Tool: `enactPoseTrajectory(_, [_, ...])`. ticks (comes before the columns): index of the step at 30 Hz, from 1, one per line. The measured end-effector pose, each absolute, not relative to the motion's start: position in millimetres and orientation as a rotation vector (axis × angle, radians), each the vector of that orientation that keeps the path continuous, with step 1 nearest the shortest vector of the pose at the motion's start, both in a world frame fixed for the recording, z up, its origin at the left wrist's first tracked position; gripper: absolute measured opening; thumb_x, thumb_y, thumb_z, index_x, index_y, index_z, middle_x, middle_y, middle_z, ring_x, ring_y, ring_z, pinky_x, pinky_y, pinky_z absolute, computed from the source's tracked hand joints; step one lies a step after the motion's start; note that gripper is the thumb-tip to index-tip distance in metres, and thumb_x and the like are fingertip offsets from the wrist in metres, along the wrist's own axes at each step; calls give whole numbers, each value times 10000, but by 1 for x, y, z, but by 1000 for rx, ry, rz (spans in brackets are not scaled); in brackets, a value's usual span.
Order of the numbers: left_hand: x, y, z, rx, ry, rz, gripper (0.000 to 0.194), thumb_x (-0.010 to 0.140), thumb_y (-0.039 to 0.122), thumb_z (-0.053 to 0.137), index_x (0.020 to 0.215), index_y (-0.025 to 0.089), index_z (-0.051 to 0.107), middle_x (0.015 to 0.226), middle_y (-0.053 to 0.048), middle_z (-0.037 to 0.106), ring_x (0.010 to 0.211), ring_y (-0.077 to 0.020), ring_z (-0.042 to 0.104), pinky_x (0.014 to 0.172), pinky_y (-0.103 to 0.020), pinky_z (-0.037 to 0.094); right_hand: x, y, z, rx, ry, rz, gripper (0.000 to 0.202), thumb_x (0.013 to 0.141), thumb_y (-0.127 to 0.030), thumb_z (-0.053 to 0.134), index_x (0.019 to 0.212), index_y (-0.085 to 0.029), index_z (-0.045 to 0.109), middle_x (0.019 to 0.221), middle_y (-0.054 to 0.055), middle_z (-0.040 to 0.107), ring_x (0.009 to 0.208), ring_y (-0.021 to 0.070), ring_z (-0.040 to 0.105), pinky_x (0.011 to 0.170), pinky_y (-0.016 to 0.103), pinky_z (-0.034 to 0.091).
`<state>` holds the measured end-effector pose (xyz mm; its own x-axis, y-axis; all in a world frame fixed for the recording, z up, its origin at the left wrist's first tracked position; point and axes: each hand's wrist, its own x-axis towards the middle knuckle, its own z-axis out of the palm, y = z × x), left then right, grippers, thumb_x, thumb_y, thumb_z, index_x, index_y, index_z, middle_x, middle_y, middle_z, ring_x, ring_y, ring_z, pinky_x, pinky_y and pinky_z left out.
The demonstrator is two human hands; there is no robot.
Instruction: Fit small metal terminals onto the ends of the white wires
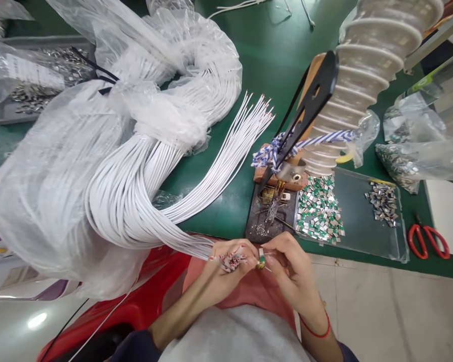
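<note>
My left hand (226,271) is closed round a bundle of white cables (189,241), whose red-and-silver tips poke out of the fist. Close beside it, my right hand (289,266) pinches at a small green-and-silver connector (261,257), which sits between the fingertips of both hands. Part of a thin wire shows by the connector. The cables run left into a large looped bundle (124,201) partly wrapped in clear plastic. Another fan of white cables (226,161) lies on the green table, tips toward the back.
A soldering stand (274,213) is in front of me, below a clear ribbed hose (366,70). Green-and-silver connectors (320,208) and metal shells (382,202) lie on a tray (357,226). Red-handled scissors (428,241) are at right; bagged parts (407,161) lie behind.
</note>
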<state>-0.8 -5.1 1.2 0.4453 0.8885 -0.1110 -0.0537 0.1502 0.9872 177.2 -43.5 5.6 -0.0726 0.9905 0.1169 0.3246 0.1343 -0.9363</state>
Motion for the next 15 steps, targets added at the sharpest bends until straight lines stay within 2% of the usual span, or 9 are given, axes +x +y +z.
enactPoseTrajectory(3, [-1, -8, 0, 1082, 865, 777, 466, 896, 546, 673, 613, 177, 656, 671, -54, 679, 670, -191, 642, 670, -295, 503, 180, -44, 7, -1260, -1618, 1016, 168, 990, -152, 553, 1036, -242, 687, 893, 34, 648, 788, 180, 616, 628, 275, 495])
enactPoseTrajectory(5, [-1, -11, -2, 962, 876, 764, 513, 848, 616, 694, 591, 177, 627, 636, -39, 634, 589, -162, 573, 580, -278, 456, 181, -45, 7, -1220, -1633, 1048, 155, 994, -167, 560, 1055, -240, 682, 900, 37, 652, 776, 177, 604, 609, 272, 478])
enactPoseTrajectory(7, [0, -13, -3, 851, 878, 729, 544, 816, 655, 703, 585, 173, 601, 599, -15, 570, 485, -112, 443, 467, -253, 342, 180, -46, 6, -1208, -1618, 1065, 118, 989, -178, 580, 1036, -234, 672, 885, 32, 644, 737, 167, 581, 578, 266, 450])
enactPoseTrajectory(10, [1, -15, -4, 769, 889, 631, 580, 783, 697, 708, 587, 165, 582, 540, 17, 492, 423, -69, 295, 410, -240, 192, 177, -48, 4, -1240, -1545, 1055, 104, 981, -185, 593, 899, -222, 646, 800, 9, 598, 659, 148, 525, 540, 258, 395])
enactPoseTrajectory(12, [3, -15, -5, 762, 895, 601, 594, 774, 710, 708, 591, 162, 571, 527, 19, 496, 422, -65, 300, 408, -231, 187, 174, -50, 4, -1263, -1480, 1070, 160, 976, -200, 598, 820, -216, 624, 749, -7, 558, 626, 138, 489, 530, 254, 364])
enactPoseTrajectory(15, [5, -15, -6, 770, 896, 603, 561, 791, 686, 715, 650, 162, 573, 550, 16, 553, 432, -66, 340, 418, -216, 250, 172, -51, 3, -1278, -1348, 1159, 231, 970, -265, 618, 747, -210, 592, 696, -23, 510, 601, 131, 448, 527, 252, 332])
